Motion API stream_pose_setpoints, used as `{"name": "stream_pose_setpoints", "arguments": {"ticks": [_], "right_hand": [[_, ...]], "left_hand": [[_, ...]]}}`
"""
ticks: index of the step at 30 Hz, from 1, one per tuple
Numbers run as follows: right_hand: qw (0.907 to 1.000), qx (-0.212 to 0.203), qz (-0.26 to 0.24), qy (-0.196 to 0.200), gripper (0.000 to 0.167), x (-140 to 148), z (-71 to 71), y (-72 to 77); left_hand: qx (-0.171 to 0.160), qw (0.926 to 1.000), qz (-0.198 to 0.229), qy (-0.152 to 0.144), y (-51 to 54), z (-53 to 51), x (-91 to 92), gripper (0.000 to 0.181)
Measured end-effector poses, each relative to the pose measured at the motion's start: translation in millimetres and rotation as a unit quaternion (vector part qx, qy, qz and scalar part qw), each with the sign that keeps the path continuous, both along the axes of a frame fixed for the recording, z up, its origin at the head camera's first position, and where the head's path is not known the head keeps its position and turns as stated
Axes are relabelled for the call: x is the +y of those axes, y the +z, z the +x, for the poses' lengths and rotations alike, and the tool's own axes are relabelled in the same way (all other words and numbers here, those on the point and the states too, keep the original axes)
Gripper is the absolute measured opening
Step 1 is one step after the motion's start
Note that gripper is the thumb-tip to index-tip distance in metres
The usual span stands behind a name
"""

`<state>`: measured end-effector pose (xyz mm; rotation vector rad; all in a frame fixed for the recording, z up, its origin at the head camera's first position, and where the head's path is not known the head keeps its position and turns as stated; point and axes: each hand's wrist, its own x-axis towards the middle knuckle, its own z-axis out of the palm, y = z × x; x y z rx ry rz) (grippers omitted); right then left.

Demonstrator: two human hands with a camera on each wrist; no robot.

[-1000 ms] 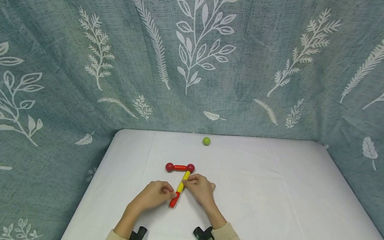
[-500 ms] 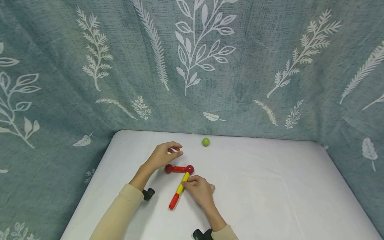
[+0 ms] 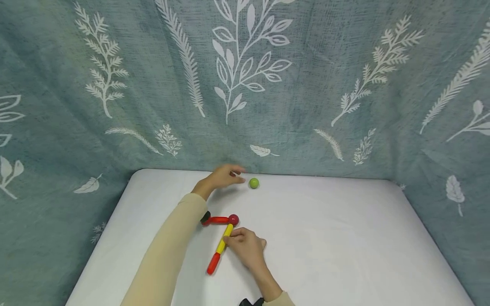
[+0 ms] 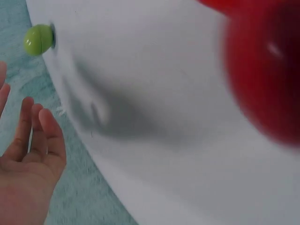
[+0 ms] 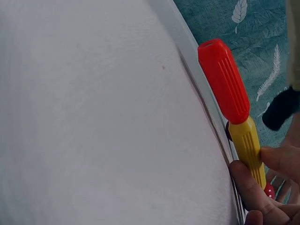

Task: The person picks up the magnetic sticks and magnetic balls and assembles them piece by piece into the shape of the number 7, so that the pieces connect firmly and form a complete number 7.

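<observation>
My left hand (image 3: 223,176) reaches over the far part of the table, fingers loosely bent and apart, with nothing in it. Just right of its fingertips a green ball (image 3: 254,183) lies near the far edge; a gap between them shows in the left wrist view. My right hand (image 3: 246,246) pinches a yellow stick (image 5: 246,143) between thumb and fingers. A red stick (image 5: 224,79) continues in line from the yellow one's near end. At the far end is a dark red ball (image 3: 233,219), joined to another red stick (image 3: 219,220). My left wrist partly hides a second red ball (image 4: 272,79).
A white cloth covers the table (image 3: 325,238). Behind it hangs a blue-green curtain (image 3: 306,106) with white leaf prints. A black wrist device (image 3: 250,302) sits at the right wrist, near the front of the table.
My left hand has left the near red stick and moved away over the balls, up to the green ball. The right hand keeps its pinch on the yellow stick. The head view shifted slightly.
</observation>
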<state>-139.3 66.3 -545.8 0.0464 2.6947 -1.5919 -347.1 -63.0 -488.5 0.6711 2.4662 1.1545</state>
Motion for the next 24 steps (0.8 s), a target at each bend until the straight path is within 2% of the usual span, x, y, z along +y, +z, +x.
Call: {"name": "stream_pose_setpoints", "arguments": {"ticks": [5, 9, 19, 24], "right_hand": [[1.0000, 0.000, 0.002, 0.001, 0.018, 0, -0.5, -0.2], [1.0000, 0.005, 0.004, 0.005, 0.018, 1, -1.1, -1.0], [0.9999, 0.005, 0.001, 0.013, 0.019, 2, -0.9, 0.9], [0.9999, 0.006, 0.004, 0.011, 0.019, 2, -1.5, -0.1]], "left_hand": [[-0.007, 0.9988, -0.033, -0.037, -10.0, -7.5, 18.1, 0.050], [0.007, 0.9965, -0.069, -0.048, -18.7, -9.2, 28.8, 0.053], [0.042, 0.9935, -0.106, -0.009, -18.6, -1.8, 40.2, 0.043], [0.046, 0.9930, -0.108, -0.008, -17.4, -0.4, 41.5, 0.040]]}}
